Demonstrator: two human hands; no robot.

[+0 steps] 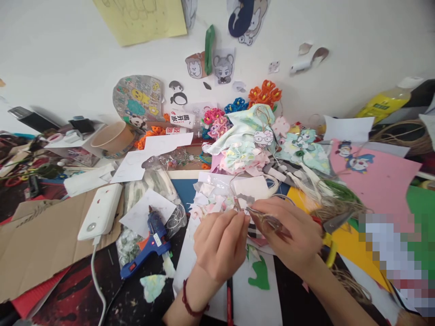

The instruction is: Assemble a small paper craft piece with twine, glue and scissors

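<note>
My left hand (220,242) is closed in a pinch above the white paper (272,299). What its fingertips hold is small and mostly hidden by the fingers. Right beside it, my right hand (290,233) is closed around a brownish bundle that looks like twine (272,222). Both sets of fingertips nearly meet. Just beyond them lies a heap of pastel fabric scraps (212,199) on clear plastic. A green cut piece (260,274) and a dark red-and-black pen-like stick (230,301) rest on the paper below the hands.
At left, a blue glue gun (151,246) stands near a white power strip (102,210) on cardboard (50,240). Yellow-handled scissors (329,249) lie right of my right hand. Fabric bundles (241,149), crocheted flowers (265,95) and pink sheet (377,181) fill the back.
</note>
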